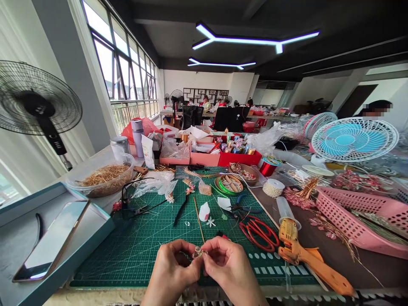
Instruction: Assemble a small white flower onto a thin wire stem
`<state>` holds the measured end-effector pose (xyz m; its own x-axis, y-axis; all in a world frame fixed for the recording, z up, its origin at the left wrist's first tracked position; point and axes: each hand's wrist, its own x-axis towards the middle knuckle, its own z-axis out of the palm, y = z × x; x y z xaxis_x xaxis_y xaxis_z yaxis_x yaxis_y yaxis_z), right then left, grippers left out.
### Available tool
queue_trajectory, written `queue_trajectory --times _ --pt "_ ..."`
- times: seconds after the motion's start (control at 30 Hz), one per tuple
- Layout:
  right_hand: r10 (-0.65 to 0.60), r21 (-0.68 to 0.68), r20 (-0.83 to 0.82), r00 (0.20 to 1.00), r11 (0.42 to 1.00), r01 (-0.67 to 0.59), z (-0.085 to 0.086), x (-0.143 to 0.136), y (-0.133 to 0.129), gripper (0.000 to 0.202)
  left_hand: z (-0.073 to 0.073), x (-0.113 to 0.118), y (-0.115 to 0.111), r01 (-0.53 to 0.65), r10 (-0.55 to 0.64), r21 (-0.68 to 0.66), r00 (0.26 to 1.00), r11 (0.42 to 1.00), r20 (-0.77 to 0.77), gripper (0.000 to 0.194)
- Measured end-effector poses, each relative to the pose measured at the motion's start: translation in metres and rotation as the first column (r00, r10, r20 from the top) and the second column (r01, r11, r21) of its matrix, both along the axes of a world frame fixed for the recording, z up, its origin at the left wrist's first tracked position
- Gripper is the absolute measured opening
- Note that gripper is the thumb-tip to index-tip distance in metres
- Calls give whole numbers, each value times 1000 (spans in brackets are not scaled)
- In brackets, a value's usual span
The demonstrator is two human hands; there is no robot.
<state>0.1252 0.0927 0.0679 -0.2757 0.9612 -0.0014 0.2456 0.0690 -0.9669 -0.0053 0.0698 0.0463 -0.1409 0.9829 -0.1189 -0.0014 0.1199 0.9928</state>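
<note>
Both my hands meet at the near edge of a green cutting mat (149, 246). My left hand (172, 265) and my right hand (228, 265) pinch a small clear beaded flower piece (198, 253) between their fingertips. Just beyond my fingers lie a thin wooden stick (199, 219), a small white flower (210, 222) and black tweezers (181, 210). Red-handled scissors (259, 233) lie to the right of my right hand.
An orange glue gun (306, 257) lies at the mat's right edge, a pink basket (357, 216) beyond it. A phone (52, 242) rests in a teal box lid at left. A bowl of straw (105, 178), bead dishes (228, 183), boxes and fans crowd the back.
</note>
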Motion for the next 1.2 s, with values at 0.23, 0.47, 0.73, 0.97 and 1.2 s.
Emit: queue_trajectory --times 0.23,0.47,0.73,0.97,1.2 --pt "16 37 98 995 999 -20 1 0 -2 12 4 1 0 7 -7 -1 994 1000 -105 13" --pt "56 -58 -16 998 997 -57 1 3 0 12 4 -1 2 90 -81 -62 988 994 129 14" --pt "26 59 56 998 998 -29 0 2 -2 16 4 2 4 36 -30 -37 988 999 150 10" --pt "55 99 36 998 993 -58 1 3 -2 24 6 2 2 24 -16 -44 985 999 174 15" --pt "43 147 18 999 988 -45 -7 3 0 22 6 0 2 53 -38 -43 956 998 292 21"
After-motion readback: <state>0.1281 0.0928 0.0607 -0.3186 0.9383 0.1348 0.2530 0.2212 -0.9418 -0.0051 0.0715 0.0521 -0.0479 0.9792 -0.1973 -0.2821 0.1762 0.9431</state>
